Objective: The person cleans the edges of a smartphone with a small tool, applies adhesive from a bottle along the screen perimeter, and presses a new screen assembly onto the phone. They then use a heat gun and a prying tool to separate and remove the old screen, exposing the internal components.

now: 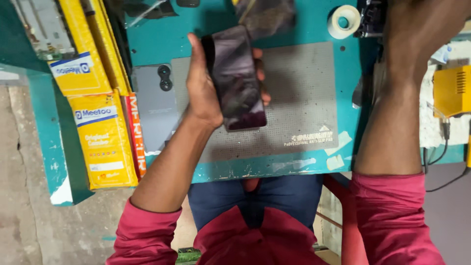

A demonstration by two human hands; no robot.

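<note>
The left hand (203, 88) grips a dark-screened smartphone (236, 78) above a grey anti-slip mat (304, 108) on the teal worktop (152, 39). At 9 o'clock lie yellow boxes (100, 137); at 1 o'clock, a tape roll (343, 22). The right hand (422, 24) reaches toward 1 o'clock.

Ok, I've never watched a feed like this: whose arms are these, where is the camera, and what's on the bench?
The one picture comes from a camera on the person's head, looking down, so both arms are their own. The left hand holds a dark smartphone, screen up, in a closed grip above a grey anti-slip mat on a teal workbench. The right hand reaches to the bench's far edge; what it touches is hidden. A grey phone back cover, yellow boxes and a tape roll lie around.
</note>
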